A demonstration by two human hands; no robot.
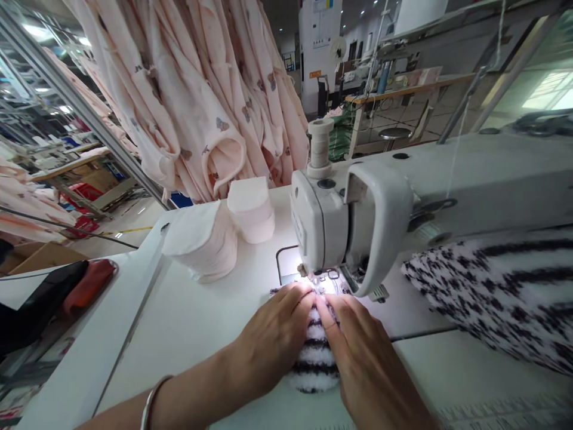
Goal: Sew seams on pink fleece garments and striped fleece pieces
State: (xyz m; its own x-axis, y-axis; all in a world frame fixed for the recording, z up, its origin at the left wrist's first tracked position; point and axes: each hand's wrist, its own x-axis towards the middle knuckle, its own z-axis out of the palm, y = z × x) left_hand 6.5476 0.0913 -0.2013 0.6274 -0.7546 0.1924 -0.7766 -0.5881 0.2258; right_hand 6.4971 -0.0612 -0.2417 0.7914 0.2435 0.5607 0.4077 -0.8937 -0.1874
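The left hand (277, 328) and right hand (364, 340), fingers bunched closed, hold striped plush fabric (316, 357) by the sewing machine (323, 224); the orange sign (315, 74) is illegibly small.

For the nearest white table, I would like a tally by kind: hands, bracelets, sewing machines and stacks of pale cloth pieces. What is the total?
Hands: 2 (left hand, right hand)
Bracelets: 1 (bracelet on the left arm)
Sewing machines: 1 (white sewing machine)
Stacks: 2 (wider stack, narrower stack)
Total: 6
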